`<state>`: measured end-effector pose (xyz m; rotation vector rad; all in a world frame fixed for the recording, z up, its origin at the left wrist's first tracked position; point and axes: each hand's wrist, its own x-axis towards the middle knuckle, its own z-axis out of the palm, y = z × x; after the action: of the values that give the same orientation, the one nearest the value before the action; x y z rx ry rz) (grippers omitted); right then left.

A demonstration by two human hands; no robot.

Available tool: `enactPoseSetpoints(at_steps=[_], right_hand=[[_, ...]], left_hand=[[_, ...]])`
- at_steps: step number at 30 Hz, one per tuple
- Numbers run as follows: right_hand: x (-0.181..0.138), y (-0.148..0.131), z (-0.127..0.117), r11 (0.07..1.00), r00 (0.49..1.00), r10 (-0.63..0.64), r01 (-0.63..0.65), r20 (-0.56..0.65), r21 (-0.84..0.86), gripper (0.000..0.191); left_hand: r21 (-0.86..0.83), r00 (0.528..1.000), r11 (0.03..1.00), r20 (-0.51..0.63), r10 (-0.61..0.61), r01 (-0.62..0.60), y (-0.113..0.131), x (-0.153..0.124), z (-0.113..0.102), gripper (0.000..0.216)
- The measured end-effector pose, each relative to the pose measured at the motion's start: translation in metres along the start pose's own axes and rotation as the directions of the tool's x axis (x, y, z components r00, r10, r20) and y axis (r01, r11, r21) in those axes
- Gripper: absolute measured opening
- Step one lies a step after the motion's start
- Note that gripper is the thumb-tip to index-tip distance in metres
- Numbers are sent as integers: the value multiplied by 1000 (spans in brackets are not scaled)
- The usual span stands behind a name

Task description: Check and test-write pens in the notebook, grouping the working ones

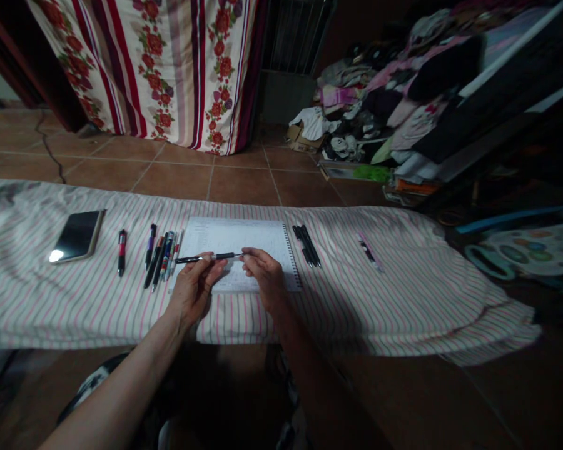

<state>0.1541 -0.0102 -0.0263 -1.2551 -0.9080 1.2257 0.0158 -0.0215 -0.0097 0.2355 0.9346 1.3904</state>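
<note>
Far left on the striped surface [403, 300]: a phone [77, 235], flat, dark screen up. Just right of it, a red pen [121, 252] alone, then a tight bunch of pens [162, 256] laid side by side, running near to far.

Next, the left hand [194, 290], closed narrow, thumb and fingertips pinching the left half of a black pen [209, 257]. Held level and crosswise, just above the near-left part of the notebook [237, 240]. At the pen's right end, the right hand [264, 278], likewise closed narrow, fingertips pinched on that tip. Cannot tell whether on a cap or on the barrel itself.

By the look of it: light, stiff, slim, smooth plastic. Probably a little slippery under a loose pinch, and prone to roll once laid on the cloth. Not fragile, though with some risk of a snapped clip or cap under sideways bending. Best taken at mid-barrel or at the grip section, thumb against two fingertips. Ends better held only for a straight pull along the axis, without levering off-line.

Beneath both hands, the notebook open flat, spiral coil along its right edge, page faintly lined. Just right of the coil, a few dark pens [306, 245] lying together. Further right, well apart, one pink pen [369, 251] alone on the cloth.
</note>
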Motion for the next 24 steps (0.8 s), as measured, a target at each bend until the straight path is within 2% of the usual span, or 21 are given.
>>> enactPoseSetpoints(at_steps=[7,14,19,24], right_hand=[[3,3,-1,998,1000,-30,29,-9,-51,17],[1,1,-3,999,997,-41,41,60,12,27],[5,4,-2,996,998,-58,58,4,-72,21],[6,3,-4,994,997,-80,79,-22,-72,20]], left_hand=[[8,1000,1000,-11,-27,27,1,1,2,11],[11,999,1000,-44,-21,21,-1,1,7,13],[5,998,1000,-51,-30,31,-2,2,6,12],[1,995,1000,-97,-9,10,-1,1,7,13]])
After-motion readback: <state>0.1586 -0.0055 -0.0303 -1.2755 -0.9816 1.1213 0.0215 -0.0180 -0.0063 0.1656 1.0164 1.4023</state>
